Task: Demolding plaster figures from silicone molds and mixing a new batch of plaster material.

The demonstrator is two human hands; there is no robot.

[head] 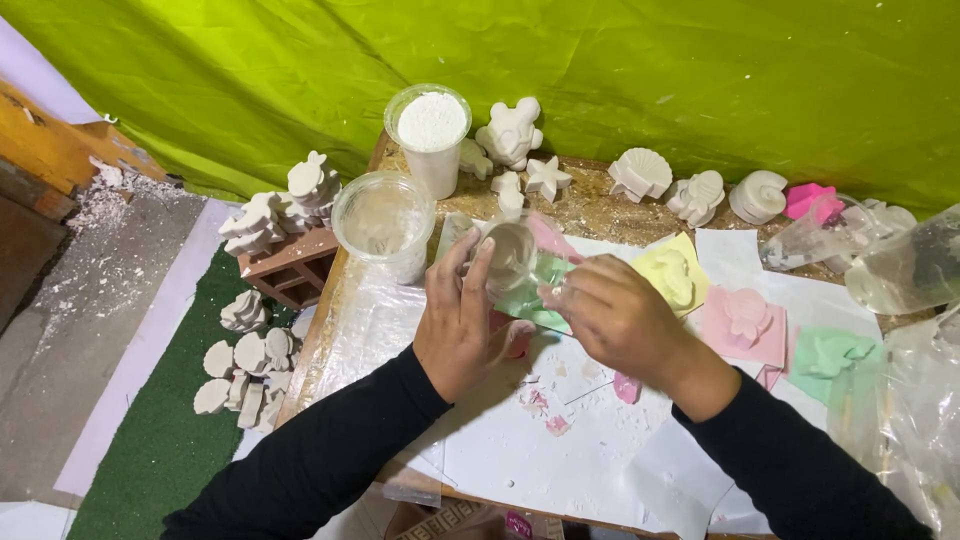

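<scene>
Both hands, left hand (462, 318) and right hand (612, 318), grip the clear cup (512, 255) between them.

The table (590, 212) is carrying white paper sheets (520, 440), a cup of white powder (432, 135), an empty clear cup (384, 222), white plaster figures (640, 175) along the far edge, and yellow (672, 275), pink (742, 322) and green moulds (832, 356) lying on the right.

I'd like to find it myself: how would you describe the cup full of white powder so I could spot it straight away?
Start at the green sheet hung behind the wooden table. At the table's back left corner, just left of the white plaster figures, stands the powder cup. Unlike the empty clear cup in front of it, it is filled to the brim with white powder.
</scene>
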